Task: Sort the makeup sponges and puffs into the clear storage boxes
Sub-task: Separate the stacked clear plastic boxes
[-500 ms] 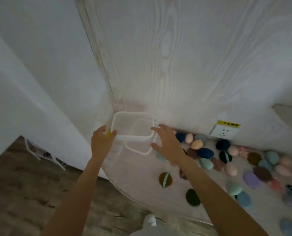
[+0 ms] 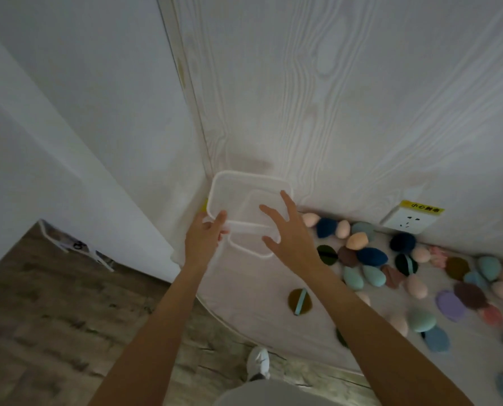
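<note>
Two clear storage boxes sit in the table's far left corner against the wall. The larger box [image 2: 238, 186] stands behind, and a smaller box [image 2: 253, 247] overlaps it in front. My left hand [image 2: 204, 241] grips the near left rim of the boxes, thumb over the edge. My right hand [image 2: 291, 232] hovers over the smaller box with fingers spread straight. Several makeup sponges and flat puffs [image 2: 370, 256] in blue, teal, peach, pink, brown and purple lie scattered to the right on the white table [image 2: 253, 306]. An olive puff [image 2: 300, 300] with a teal strap lies alone nearer me.
A wood-grain wall panel [image 2: 332, 98] rises right behind the boxes, with a wall socket [image 2: 407, 224] low at the right. The table's curved front edge runs from left to lower right. Below it lie a wooden floor and my white shoe [image 2: 258, 363].
My left hand has shifted from the box's left side onto its near rim. My right hand has moved further over the smaller box.
</note>
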### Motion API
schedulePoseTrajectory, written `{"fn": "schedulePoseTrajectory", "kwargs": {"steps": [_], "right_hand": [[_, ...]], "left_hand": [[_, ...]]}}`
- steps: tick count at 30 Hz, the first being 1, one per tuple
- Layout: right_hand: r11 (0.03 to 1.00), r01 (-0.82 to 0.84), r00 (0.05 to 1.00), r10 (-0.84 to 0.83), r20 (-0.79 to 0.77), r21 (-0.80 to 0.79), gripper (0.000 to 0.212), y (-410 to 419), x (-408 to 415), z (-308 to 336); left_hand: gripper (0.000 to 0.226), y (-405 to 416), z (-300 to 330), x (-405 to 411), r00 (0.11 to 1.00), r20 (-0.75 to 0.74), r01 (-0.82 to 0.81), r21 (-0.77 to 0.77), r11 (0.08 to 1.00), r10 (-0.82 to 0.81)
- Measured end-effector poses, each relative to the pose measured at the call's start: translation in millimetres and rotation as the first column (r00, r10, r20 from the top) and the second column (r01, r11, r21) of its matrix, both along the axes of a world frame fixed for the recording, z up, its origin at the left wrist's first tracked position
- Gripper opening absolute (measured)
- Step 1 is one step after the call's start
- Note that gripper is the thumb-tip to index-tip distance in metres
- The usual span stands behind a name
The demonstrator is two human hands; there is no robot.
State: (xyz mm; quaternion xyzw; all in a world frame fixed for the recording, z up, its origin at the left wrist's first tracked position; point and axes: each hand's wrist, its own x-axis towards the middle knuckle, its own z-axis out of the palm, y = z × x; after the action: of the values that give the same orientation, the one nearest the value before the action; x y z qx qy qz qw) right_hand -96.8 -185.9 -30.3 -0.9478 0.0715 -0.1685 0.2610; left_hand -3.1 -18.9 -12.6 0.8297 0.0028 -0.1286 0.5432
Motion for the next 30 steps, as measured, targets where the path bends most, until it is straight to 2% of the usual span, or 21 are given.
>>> {"fn": "schedulePoseTrajectory", "kwargs": {"steps": [3, 8, 12, 15, 17, 21, 25, 28, 30], "right_hand": [[0.997, 0.033, 0.999, -0.031, 0.028, -0.072, 0.068, -3, -25, 9], [0.990, 0.039, 0.999, -0.040, -0.010, -0.134, 0.066, 0, -78, 16], [0.973, 0.015, 0.996, -0.035, -0.085, -0.229, 0.066, 16, -125, 13], [0.925, -0.002, 0.993, -0.045, -0.113, -0.380, 0.065, 32, -147, 2], [0.862, -0.076, 0.985, -0.014, -0.175, -0.501, 0.062, 47, -154, -4], [0.785, -0.264, 0.936, 0.069, -0.346, -0.560, 0.045, 72, -145, -20], [0.664, -0.347, 0.906, 0.054, -0.420, -0.663, 0.032, 77, -129, -32], [0.643, -0.370, 0.891, 0.041, -0.452, -0.670, 0.031, 76, -120, -28], [0.669, -0.401, 0.865, 0.052, -0.499, -0.626, 0.034, 79, -120, -23]], "left_hand": [[0.028, 2, 9, -29, 0.996, 0.051, 0.069, 0.006, 0.998, -0.070], [0.026, 7, 10, -79, 0.985, 0.059, 0.159, 0.038, 0.987, -0.161], [0.026, 26, -2, -118, 0.987, 0.022, 0.156, 0.061, 0.986, -0.157], [0.030, 49, -14, -142, 0.992, -0.006, 0.129, 0.136, 0.982, -0.130], [0.027, 62, -20, -156, 0.992, -0.044, 0.121, 0.153, 0.981, -0.115], [0.025, 70, -40, -164, 0.992, -0.113, 0.067, 0.164, 0.984, -0.048], [0.026, 69, -53, -159, 0.973, -0.228, -0.018, 0.074, 0.997, 0.034], [0.023, 64, -51, -154, 0.977, -0.210, -0.031, 0.062, 0.998, 0.044], [0.032, 62, -54, -154, 0.975, -0.218, -0.034, 0.060, 0.998, 0.046]]}}
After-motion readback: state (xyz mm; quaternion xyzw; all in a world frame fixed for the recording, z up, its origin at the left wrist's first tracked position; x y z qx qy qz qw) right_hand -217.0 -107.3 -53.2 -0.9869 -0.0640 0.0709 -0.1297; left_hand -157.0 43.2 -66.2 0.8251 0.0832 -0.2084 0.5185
